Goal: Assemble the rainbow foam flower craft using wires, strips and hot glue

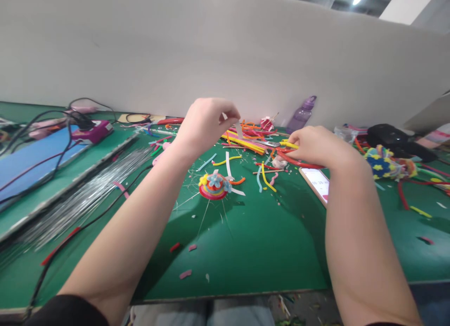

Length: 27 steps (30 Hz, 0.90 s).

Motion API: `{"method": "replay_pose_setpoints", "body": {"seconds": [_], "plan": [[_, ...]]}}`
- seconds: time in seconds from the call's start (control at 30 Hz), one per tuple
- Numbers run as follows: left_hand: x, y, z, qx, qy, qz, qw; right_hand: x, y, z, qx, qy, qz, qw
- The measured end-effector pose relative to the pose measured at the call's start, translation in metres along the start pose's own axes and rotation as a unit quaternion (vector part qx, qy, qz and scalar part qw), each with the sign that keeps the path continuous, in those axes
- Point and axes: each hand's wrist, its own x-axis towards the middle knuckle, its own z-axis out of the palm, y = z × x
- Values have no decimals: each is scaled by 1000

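My left hand (211, 122) is raised over the back of the green table, thumb and fingers pinched on a small white strip (239, 130) that hangs down. My right hand (314, 145) is closed around the red handles of what look like scissors (298, 162), their metal end pointing left into the strips. A yellow strip (288, 144) shows by its fingertips. Between my forearms stands a small colourful ornament (213, 185) of fuzzy strips, with blue and yellow flowers on a red base. White strips (228, 165) lie beside it.
Bundled fuzzy sticks (246, 143) lie at the back. A phone (316, 185) is under my right wrist. A purple bottle (301, 114) leans on the wall. Left are thin wires (94, 190), a black cable and a purple power strip (93, 131); right, a blue-yellow fuzzy piece (379, 163).
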Motion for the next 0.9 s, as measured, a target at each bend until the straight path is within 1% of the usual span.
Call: {"method": "replay_pose_setpoints", "body": {"seconds": [0.07, 0.17, 0.23, 0.33, 0.4, 0.47, 0.53, 0.57, 0.63, 0.67, 0.7, 0.73, 0.77, 0.83, 0.9], "plan": [[-5, 16, -12, -32, 28, 3, 999, -8, -9, 12, 8, 32, 38, 999], [-16, 35, -26, -88, 44, 7, 995, -19, -29, 39, 12, 42, 106, 993], [-25, 39, -30, -94, 51, 1, 994, -24, -41, 57, 30, 9, 85, 996], [-41, 31, -28, -88, 46, -37, 994, -27, -51, 76, 41, -6, 58, 997], [-56, 21, -24, -110, 32, -93, 989, -27, -52, 83, 53, -15, 48, 997], [-72, 11, -20, -151, 6, -159, 976, -27, -51, 86, 56, -19, 52, 997], [-87, 5, -16, -232, 0, -222, 947, -27, -49, 85, 51, 11, 68, 996], [-93, 3, -15, -268, 15, -246, 931, -29, -50, 83, 55, 44, 72, 995], [-101, 3, -12, -341, 51, -297, 891, -33, -54, 76, 106, 144, 64, 982], [-103, 4, -11, -378, 71, -321, 865, -37, -58, 71, 153, 202, 48, 966], [-103, 7, -11, -417, 87, -342, 838, -42, -64, 64, 223, 256, 30, 940], [-103, 10, -10, -456, 104, -358, 808, -47, -72, 58, 292, 301, 5, 908], [-102, 15, -9, -495, 121, -369, 778, -52, -80, 51, 356, 323, -37, 876], [-99, 25, -6, -563, 153, -378, 719, -61, -99, 38, 472, 307, -107, 820], [-98, 35, -3, -610, 175, -386, 670, -67, -117, 29, 543, 278, -151, 778]]}}
